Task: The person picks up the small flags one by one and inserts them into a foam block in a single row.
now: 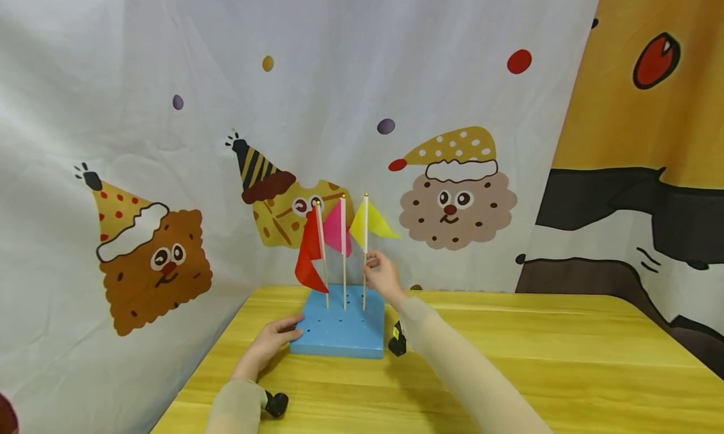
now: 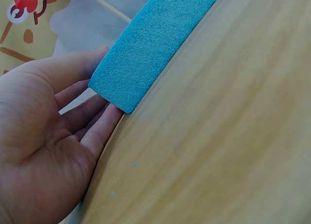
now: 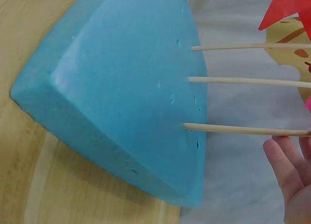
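Observation:
A blue foam block (image 1: 339,340) lies on the table, with three small flags on wooden sticks standing in it. From left to right they are a red flag (image 1: 308,249), a pink flag (image 1: 336,232) and a yellow flag (image 1: 378,223). The red flag's stick leans slightly. My right hand (image 1: 383,276) pinches the yellow flag's stick just below the cloth; its fingertips meet that stick (image 3: 233,129) in the right wrist view. Against the block's left side rests my left hand (image 1: 273,341), fingers loosely extended. The left wrist view shows its fingertips touching the block's corner (image 2: 131,73).
Small holes dot the top of the block. The wooden table (image 1: 537,358) extends to the right and toward me. Close behind hangs a white curtain (image 1: 339,63) printed with cartoon biscuits. A black wrist device (image 1: 398,340) is beside the block's right edge.

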{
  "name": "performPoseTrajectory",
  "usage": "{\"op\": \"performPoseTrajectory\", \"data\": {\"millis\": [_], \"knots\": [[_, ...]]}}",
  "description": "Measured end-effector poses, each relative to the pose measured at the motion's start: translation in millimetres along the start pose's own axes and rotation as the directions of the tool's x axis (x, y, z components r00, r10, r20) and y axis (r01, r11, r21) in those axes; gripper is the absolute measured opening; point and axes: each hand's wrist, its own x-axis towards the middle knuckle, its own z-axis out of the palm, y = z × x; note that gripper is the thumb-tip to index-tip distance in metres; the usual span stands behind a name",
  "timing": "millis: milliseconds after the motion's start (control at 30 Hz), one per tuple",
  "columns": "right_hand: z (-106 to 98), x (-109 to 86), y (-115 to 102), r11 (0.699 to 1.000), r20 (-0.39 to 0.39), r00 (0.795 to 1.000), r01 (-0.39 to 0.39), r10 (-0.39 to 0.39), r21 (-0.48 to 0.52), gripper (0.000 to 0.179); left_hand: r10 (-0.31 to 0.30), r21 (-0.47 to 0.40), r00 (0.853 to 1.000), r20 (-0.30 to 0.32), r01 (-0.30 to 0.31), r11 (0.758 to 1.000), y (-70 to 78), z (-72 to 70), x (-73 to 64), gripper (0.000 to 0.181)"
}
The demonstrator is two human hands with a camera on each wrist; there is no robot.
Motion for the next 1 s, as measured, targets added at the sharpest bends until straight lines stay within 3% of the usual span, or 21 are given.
{"op": "performPoseTrajectory", "data": {"millis": [367,600,833,1000], "knots": [[-5,-0.8,6,0.999,0.018,1.0,-0.01,0.011,-0.034,0.036,0.013,0.001,1.0,0.004,-0.013,1.0,-0.3,1.1,0.2,0.05],[-15,-11.7,15,0.999,0.034,0.999,-0.018,0.017,0.032,0.041,0.006,0.004,1.0,0.027,-0.006,1.0,-1.2,3.8,0.2,0.051],[-56,-15.6,29,0.996,0.015,0.998,-0.062,0.061,0.061,0.049,0.006,0.016,1.0,0.012,-0.006,1.0,6.7,3.6,3.7,0.051],[-99,-22.2,47,0.996,-0.04,0.995,-0.089,0.088,-0.02,0.051,-0.005,0.013,1.0,0.021,0.005,1.0,10.1,1.1,6.2,0.052]]}}
